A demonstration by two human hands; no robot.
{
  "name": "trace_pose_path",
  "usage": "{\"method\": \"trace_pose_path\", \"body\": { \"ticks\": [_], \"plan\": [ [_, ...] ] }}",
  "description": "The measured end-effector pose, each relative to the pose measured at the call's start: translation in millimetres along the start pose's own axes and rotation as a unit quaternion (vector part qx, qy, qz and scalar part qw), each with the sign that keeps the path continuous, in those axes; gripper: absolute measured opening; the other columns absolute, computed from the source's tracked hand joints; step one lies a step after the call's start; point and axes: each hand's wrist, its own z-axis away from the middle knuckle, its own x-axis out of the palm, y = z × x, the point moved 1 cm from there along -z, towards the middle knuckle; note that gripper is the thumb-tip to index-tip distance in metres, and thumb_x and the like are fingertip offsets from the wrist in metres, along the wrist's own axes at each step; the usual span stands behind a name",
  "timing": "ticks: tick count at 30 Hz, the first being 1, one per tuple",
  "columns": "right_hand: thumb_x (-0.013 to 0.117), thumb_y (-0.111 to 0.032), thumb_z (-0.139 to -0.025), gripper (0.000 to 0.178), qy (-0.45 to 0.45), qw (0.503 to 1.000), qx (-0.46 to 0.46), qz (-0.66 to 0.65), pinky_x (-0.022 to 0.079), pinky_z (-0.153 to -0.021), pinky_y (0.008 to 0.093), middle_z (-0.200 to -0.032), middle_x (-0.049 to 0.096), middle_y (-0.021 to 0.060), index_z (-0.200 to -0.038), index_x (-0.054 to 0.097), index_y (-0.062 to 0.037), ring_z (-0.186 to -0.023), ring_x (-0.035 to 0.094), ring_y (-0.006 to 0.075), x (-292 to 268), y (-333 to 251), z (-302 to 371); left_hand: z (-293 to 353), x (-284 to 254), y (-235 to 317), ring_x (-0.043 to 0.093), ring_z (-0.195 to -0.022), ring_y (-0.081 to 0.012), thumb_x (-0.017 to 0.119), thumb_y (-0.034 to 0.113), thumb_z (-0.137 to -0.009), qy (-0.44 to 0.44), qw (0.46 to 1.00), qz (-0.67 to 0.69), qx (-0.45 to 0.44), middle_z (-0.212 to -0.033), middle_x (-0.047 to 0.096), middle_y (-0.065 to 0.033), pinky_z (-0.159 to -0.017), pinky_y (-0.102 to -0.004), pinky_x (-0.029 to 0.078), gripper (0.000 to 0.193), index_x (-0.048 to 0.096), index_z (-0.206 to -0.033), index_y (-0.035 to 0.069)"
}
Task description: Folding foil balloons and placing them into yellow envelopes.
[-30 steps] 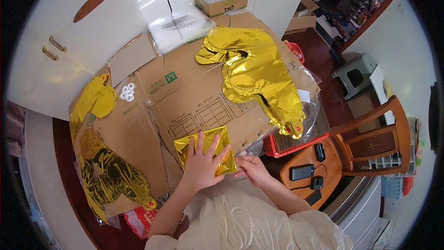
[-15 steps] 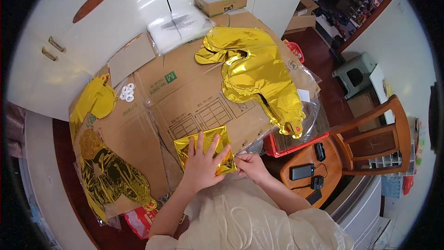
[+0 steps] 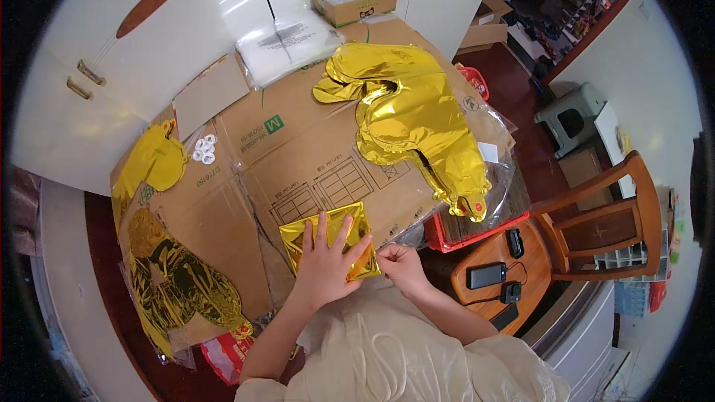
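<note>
My left hand (image 3: 326, 264) lies flat with fingers spread on a folded square of shiny gold foil (image 3: 360, 217), at the table's near edge. My right hand (image 3: 402, 266) is closed in a pinch right beside the foil's right edge; what its fingertips hold is too small to make out. Beyond, a large gold foil balloon (image 3: 417, 108), uninflated and curved in shape, is spread across the cardboard. Another flat gold balloon (image 3: 208, 275) lies crumpled at the near left, and a further gold foil piece (image 3: 160, 160) rests above it.
Cardboard (image 3: 298, 138) covers the table. White rolls (image 3: 204, 150) sit at its left, a stack of clear plastic bags (image 3: 287, 45) and a small carton (image 3: 355, 1) at the back. To the right are a red tray (image 3: 447, 244) and a wooden chair (image 3: 588, 223) with black devices (image 3: 485, 276).
My right hand has shifted very slightly at the foil's right edge, still pinched. The left hand stays flat on the foil, and the balloons have not moved.
</note>
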Motion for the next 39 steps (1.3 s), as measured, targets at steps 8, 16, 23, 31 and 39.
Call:
{"method": "trace_pose_path", "body": {
  "ticks": [8, 16, 23, 31, 39],
  "plan": [
    [0.065, -0.013, -0.092, 0.014, -0.003, 0.994, 0.092, -0.054, 0.041, -0.051, 0.0199, -0.069, 0.063, -0.0015, -0.084, 0.07, -0.0029, -0.056, 0.052, 0.0047, 3.3, -9.1, 0.1, -0.2, 0.9, 0.0, 0.02, -0.14, -0.0549, 0.078, 0.05, -0.065, 0.007, 1.0, -0.007, 0.006, -0.157, 0.027, -0.0151, -0.109, -0.0723, 0.018, 0.084, 0.049, -0.142, 0.035],
    [0.066, -0.017, -0.091, 0.015, -0.025, 0.997, 0.062, -0.042, 0.038, -0.05, 0.0201, -0.071, 0.064, -0.0026, -0.082, 0.07, -0.0056, -0.055, 0.05, 0.004, 2.7, -3.6, -3.3, 0.0, 1.1, 0.3, 0.019, -0.14, -0.0549, 0.078, 0.051, -0.066, 0.008, 1.0, -0.003, 0.006, -0.157, 0.027, -0.0147, -0.11, -0.0718, 0.017, 0.081, 0.051, -0.141, 0.035],
    [0.067, -0.011, -0.09, 0.008, 0.004, 0.997, 0.04, -0.067, 0.04, -0.049, 0.0206, -0.069, 0.062, -0.0011, -0.086, 0.064, -0.0055, -0.058, 0.055, 0.0056, 6.0, 4.8, -2.2, -0.8, 1.8, 1.8, 0.019, -0.14, -0.0553, 0.076, 0.057, -0.068, 0.032, 0.999, 0.001, 0.004, -0.156, 0.029, -0.0153, -0.11, -0.0715, 0.018, 0.076, 0.054, -0.138, 0.035],
    [0.062, -0.001, -0.092, 0.007, -0.026, 0.997, -0.044, -0.055, 0.052, -0.059, 0.0221, -0.081, 0.068, 0.0059, -0.099, 0.06, 0.0, -0.069, 0.065, 0.0101, 4.6, -6.7, 7.6, -1.2, 2.1, 1.8, 0.02, -0.14, -0.0553, 0.074, 0.059, -0.07, 0.035, 0.999, -0.005, 0.001, -0.155, 0.031, -0.0153, -0.11, -0.0709, 0.018, 0.073, 0.055, -0.137, 0.036],
    [0.065, -0.007, -0.092, 0.019, -0.059, 0.997, -0.027, 0.039, 0.052, -0.068, 0.0215, -0.088, 0.072, 0.0056, -0.106, 0.068, 0.0041, -0.076, 0.066, 0.008, -5.2, -12.1, 21.0, -2.0, 1.2, 2.3, 0.02, -0.139, -0.0551, 0.078, 0.051, -0.064, 0.024, 1.0, -0.004, -0.003, -0.155, 0.031, -0.0149, -0.111, -0.0701, 0.018, 0.08, 0.053, -0.138, 0.037]
  ]
}}
